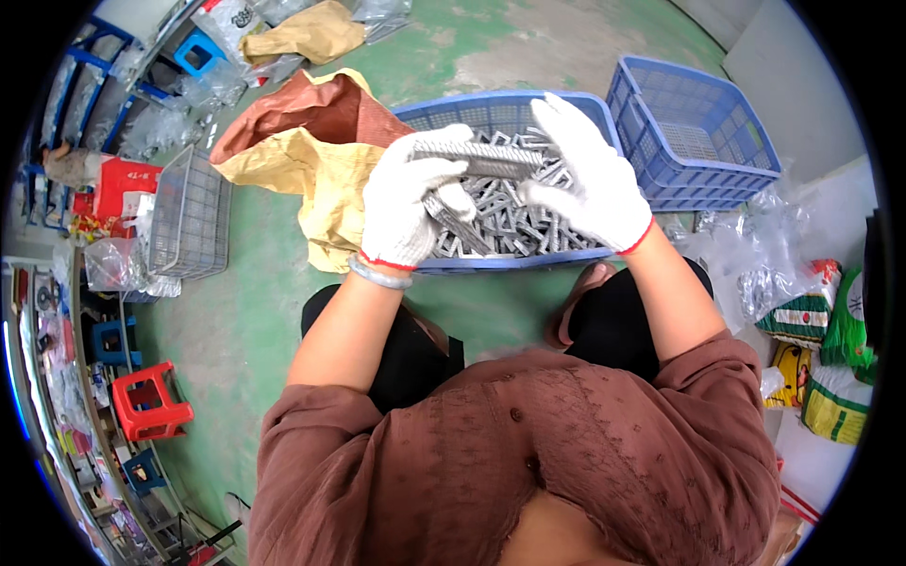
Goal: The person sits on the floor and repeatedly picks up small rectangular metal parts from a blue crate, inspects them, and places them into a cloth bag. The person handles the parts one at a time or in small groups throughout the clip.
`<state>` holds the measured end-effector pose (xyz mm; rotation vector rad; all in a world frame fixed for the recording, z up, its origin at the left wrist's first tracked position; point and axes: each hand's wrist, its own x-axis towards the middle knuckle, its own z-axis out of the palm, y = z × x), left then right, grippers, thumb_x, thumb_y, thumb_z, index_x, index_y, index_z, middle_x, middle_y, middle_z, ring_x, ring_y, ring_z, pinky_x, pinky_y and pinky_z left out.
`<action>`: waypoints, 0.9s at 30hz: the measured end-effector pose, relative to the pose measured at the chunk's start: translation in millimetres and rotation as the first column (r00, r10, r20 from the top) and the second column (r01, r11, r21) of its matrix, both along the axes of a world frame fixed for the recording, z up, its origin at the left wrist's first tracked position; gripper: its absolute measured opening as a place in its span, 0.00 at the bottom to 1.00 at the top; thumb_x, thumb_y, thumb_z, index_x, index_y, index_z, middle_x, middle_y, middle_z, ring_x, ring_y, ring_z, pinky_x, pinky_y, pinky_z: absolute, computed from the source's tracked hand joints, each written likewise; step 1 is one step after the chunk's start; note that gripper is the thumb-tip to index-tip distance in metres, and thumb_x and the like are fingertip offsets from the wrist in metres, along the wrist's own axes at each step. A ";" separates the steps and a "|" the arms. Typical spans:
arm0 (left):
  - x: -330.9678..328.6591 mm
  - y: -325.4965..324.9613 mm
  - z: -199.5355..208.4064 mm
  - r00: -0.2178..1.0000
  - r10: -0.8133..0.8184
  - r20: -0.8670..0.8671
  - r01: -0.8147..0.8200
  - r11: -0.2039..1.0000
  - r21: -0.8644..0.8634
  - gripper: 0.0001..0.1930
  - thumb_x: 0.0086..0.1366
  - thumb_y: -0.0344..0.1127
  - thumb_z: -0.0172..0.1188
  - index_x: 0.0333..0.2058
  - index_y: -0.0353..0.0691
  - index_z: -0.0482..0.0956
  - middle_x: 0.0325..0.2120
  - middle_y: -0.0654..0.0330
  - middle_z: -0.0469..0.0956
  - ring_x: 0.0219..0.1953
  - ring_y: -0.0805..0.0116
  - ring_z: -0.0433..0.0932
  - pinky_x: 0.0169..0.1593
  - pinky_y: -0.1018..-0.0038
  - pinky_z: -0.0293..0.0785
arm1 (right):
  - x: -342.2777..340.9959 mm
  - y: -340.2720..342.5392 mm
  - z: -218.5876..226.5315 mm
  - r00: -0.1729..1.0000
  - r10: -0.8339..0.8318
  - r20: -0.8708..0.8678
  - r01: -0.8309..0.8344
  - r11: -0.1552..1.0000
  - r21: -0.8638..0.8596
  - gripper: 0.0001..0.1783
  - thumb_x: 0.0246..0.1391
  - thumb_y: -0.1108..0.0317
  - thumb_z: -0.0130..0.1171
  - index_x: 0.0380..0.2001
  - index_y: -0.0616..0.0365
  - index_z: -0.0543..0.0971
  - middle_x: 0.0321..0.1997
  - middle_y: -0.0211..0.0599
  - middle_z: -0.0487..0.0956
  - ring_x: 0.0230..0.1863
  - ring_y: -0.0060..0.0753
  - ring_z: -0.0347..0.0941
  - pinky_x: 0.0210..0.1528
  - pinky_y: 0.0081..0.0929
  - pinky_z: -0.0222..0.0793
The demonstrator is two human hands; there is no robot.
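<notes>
My left hand [401,203], in a white knit glove with a red cuff edge, grips a row of grey metal U-shaped pieces [486,160] lined up tightly side by side. A second, shorter bundle of the same pieces [455,224] slants down below its fingers. At the right end of the row, my right hand [599,184], gloved alike, is open with thumb and fingers apart. Whether it touches the row's end I cannot tell. Beneath both hands stands a blue plastic basket [528,263] holding many loose U-shaped metal pieces [510,222].
A yellow and reddish-brown sack [330,179] leans at the basket's left. Another blue basket [727,179] stands to the right. Farther left are a grey crate [193,217] and a red stool [151,401]. Clear plastic bags [764,250] lie at the right. My knees flank the near side.
</notes>
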<state>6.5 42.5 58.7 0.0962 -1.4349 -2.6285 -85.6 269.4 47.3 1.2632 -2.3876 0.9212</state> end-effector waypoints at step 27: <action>-78.1 -229.3 53.4 0.919 0.393 0.031 0.049 -0.037 -0.998 0.25 0.58 0.42 0.66 0.53 0.40 0.78 0.40 0.59 0.81 0.42 0.70 0.79 0.45 0.75 0.74 | -74.5 16.5 -49.6 0.883 -0.269 0.385 0.231 0.963 0.142 0.37 0.53 0.47 0.61 0.62 0.56 0.70 0.61 0.47 0.74 0.61 0.47 0.70 0.64 0.37 0.64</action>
